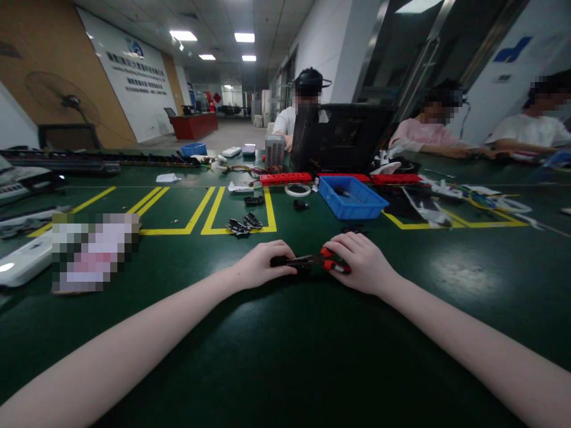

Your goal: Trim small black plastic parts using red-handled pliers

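Observation:
My right hand (pixel 362 261) is wrapped round the red and black handles of a pair of pliers (pixel 335 266). The jaws point left, towards my left hand (pixel 266 263). Between the thumb and fingers of that hand is a small black part (pixel 280 261), mostly hidden by the fingers. The plier tips reach this part; whether they grip it, I cannot tell. Beyond my left hand, several black plastic pieces (pixel 244 224) lie within a yellow taped outline. A black cylindrical piece (pixel 301 205) lies a little farther off.
A blue bin (pixel 352 199) stands beyond my right hand, with a white ring (pixel 297 190) beside it. Red power strips (pixel 285 178) run across the green table (pixel 285 362). A large black panel (pixel 348 137) stands behind. Co-workers (pixel 428 131) sit opposite and to the right.

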A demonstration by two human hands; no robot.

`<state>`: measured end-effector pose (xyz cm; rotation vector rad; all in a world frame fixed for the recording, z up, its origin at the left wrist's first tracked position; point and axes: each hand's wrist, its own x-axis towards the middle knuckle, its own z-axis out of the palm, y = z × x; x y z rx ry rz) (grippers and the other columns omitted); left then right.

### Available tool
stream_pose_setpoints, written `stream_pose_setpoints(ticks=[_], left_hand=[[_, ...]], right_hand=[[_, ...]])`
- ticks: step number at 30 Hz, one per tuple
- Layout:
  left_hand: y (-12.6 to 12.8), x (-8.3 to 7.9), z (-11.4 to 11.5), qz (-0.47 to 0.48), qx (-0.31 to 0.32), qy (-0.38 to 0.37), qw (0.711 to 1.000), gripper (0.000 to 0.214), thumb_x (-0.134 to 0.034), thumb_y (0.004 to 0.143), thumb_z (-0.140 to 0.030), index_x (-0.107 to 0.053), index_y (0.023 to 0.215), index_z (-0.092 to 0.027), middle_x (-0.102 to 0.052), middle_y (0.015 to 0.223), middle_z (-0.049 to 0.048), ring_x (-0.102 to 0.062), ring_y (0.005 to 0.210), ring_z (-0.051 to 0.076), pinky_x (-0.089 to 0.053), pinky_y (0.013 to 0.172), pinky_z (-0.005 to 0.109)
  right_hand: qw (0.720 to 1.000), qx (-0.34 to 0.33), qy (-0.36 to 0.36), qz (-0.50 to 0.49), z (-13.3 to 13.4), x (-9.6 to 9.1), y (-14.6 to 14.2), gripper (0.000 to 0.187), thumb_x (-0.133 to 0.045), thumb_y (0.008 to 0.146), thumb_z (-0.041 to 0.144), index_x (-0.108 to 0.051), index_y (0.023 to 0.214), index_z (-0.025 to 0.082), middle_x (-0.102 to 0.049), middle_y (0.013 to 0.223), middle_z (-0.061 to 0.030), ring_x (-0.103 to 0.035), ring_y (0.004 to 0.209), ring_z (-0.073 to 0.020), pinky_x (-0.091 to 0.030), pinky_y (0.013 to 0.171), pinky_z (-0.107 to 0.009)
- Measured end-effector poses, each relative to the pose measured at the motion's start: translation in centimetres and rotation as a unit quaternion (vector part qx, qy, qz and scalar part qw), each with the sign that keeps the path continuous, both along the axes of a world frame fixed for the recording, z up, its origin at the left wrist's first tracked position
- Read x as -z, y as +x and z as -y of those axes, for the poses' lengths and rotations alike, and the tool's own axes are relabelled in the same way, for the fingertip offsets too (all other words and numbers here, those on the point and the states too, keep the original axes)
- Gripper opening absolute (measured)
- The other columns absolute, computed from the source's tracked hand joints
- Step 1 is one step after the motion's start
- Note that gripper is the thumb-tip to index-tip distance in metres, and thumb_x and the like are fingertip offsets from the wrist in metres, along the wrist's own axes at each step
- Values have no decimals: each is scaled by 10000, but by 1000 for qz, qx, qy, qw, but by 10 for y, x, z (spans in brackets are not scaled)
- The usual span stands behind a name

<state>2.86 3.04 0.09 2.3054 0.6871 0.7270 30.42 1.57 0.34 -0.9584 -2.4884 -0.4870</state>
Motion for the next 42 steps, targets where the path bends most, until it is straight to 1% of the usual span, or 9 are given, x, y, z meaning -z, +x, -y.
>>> stream_pose_setpoints(ticks=[3, 7, 13, 15, 19, 22, 28, 34, 42], left_hand=[[0, -1, 1, -9, -4, 0, 1000, 131, -656, 893, -274, -640, 959, -162, -635, 1028, 56, -613, 915, 200, -483, 804, 319], [1, -1, 2, -30, -19, -3, 999, 127, -646, 895, -262, -626, 965, -158, -632, 1041, 65, -606, 865, 192, -472, 693, 283], [1, 1, 0, -19, -18, -3, 1000, 103, -663, 874, -217, -611, 945, -163, -628, 1070, 63, -604, 949, 203, -481, 811, 323], [1, 2, -1, -16, -18, -9, 1000, 104, -668, 870, -220, -614, 935, -160, -628, 1067, 62, -603, 944, 201, -481, 799, 317], [1, 2, -1, -13, -21, -18, 1000, 112, -669, 871, -235, -624, 931, -152, -627, 1061, 67, -602, 915, 198, -473, 718, 285], [1, 2, -1, -14, -27, -14, 999, 96, -668, 866, -219, -628, 920, -151, -624, 1059, 68, -600, 898, 194, -471, 719, 289], [0, 1, 0, -2, -12, -3, 1000, 74, -674, 858, -193, -636, 902, -148, -617, 1081, 75, -606, 950, 204, -489, 803, 327], [0, 2, -1, -11, -26, 1, 1000, 100, -686, 856, -213, -638, 918, -151, -625, 1075, 74, -613, 924, 200, -490, 744, 303], [0, 1, 0, -11, -13, 4, 1000, 120, -677, 872, -232, -636, 942, -144, -630, 1077, 79, -610, 924, 200, -489, 725, 293]], right_hand=[[1000, 0, -4, -2, 1, -1, 0, 267, -586, 797, 227, -609, 1050, 146, -645, 992, -134, -578, 874, -266, -449, 728, -388], [1000, 6, -5, -1, 1, -1, -1, 279, -585, 803, 239, -626, 1063, 148, -654, 1010, -137, -586, 891, -271, -456, 739, -396], [1000, 18, -4, -13, 0, -1, 0, 316, -602, 788, 255, -630, 1087, 157, -665, 1059, -137, -594, 975, -290, -461, 790, -410], [1000, 20, -9, -5, 0, -1, 0, 307, -605, 791, 265, -629, 1077, 154, -666, 1051, -135, -602, 954, -283, -464, 778, -401], [1000, 16, -20, 12, -1, -1, 1, 277, -598, 797, 269, -630, 1046, 150, -668, 1003, -126, -607, 884, -262, -471, 741, -383], [999, 5, -30, 14, -2, -2, 1, 278, -601, 780, 247, -635, 1038, 152, -662, 964, -119, -606, 856, -255, -479, 727, -376], [998, -20, -66, 6, -5, -2, 1, 277, -600, 774, 232, -636, 1043, 174, -657, 955, -106, -614, 847, -244, -500, 730, -371], [994, -23, -108, -4, -6, -4, 0, 262, -595, 773, 231, -621, 1028, 176, -651, 929, -95, -610, 804, -224, -499, 688, -344], [983, -14, -183, 2, -4, -10, 2, 250, -603, 769, 207, -606, 1019, 191, -625, 920, -60, -607, 807, -199, -491, 688, -314]])
